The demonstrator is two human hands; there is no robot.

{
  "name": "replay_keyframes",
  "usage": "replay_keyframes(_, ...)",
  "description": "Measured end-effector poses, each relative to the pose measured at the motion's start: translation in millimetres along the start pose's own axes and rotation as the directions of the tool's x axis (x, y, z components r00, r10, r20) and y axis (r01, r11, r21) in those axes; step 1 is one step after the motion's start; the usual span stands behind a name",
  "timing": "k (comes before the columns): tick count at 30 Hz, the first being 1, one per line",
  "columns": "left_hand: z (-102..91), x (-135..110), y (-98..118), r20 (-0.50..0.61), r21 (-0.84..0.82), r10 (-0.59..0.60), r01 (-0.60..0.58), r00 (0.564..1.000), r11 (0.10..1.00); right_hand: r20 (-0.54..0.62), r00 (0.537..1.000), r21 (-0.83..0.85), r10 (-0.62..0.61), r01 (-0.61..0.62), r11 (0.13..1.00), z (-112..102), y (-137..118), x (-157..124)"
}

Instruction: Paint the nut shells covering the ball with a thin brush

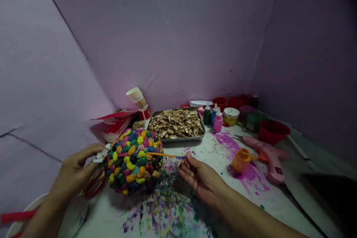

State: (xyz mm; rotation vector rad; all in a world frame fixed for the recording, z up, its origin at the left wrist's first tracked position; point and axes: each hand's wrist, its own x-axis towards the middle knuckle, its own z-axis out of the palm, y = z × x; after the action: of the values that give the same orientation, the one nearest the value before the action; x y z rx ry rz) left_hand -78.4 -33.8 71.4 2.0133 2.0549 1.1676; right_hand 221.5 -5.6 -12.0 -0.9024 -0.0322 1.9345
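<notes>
A round ball [134, 160] covered in peanut shells painted many colours is held up over the table by my left hand [80, 167]. The fingers of that hand close on a crumpled white piece [100, 156], tissue or foil, at the ball's left side. Between the fingertips of my right hand [200, 174] is a thin paintbrush [167, 155], whose tip meets the shells on the ball's right part. An orange paint bottle [240, 161], its top off, stands to the right of this hand.
Behind the ball, a metal tray [184, 139] holds peanut shells. Paper cups [138, 100] stack beside it. Small paint bottles [218, 121], a red bowl [273, 132] and a pink glue gun [275, 160] occupy the right. Red-handled scissors [95, 186] lie under my left wrist. Paint spatters the white table [164, 208].
</notes>
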Motion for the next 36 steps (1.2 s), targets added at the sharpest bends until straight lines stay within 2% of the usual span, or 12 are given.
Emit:
replay_keyframes(11,-0.4,1,8,-0.007,-0.027,0.003,-0.004,1.0,1.0,-0.032,0.998,0.055,0.048,-0.046,0.997,9,5,-5)
replay_keyframes(18,-0.4,1,0,0.004,0.004,-0.019,0.019,1.0,1.0,-0.035,0.998,0.027,0.055,-0.054,0.998,14,5,-6)
replay_keyframes(22,-0.8,2,-5,0.01,-0.001,-0.042,0.042,0.999,0.999,0.007,0.999,0.028,-0.033,0.033,0.999,18,-7,-13)
replay_keyframes(24,-0.7,2,-5,0.011,-0.007,-0.066,0.066,0.998,0.998,0.074,0.983,0.004,-0.169,0.169,0.986,21,-17,-21)
replay_keyframes(25,-0.6,3,-5,0.01,-0.013,-0.081,0.081,0.997,0.997,0.11,0.955,-0.021,-0.274,0.278,0.96,23,-23,-25)
replay_keyframes(26,-0.5,3,-3,0.008,-0.025,-0.096,0.096,0.995,0.995,0.145,0.909,-0.055,-0.391,0.402,0.914,24,-29,-30)
replay_keyframes(28,-0.2,3,1,0.005,-0.056,-0.118,0.118,0.993,0.991,0.192,0.776,-0.143,-0.6,0.627,0.766,25,-40,-39)
replay_keyframes(29,0.0,3,3,0.007,-0.073,-0.122,0.122,0.992,0.99,0.203,0.717,-0.188,-0.667,0.697,0.692,26,-44,-42)
replay_keyframes(32,0.8,2,9,0.007,-0.111,-0.119,0.119,0.993,0.987,0.248,0.583,-0.28,-0.774,0.807,0.519,26,-51,-50)
replay_keyframes(36,1.9,2,8,0.012,-0.131,-0.093,0.093,0.996,0.987,0.383,0.435,-0.323,-0.815,0.89,0.322,23,-44,-52)
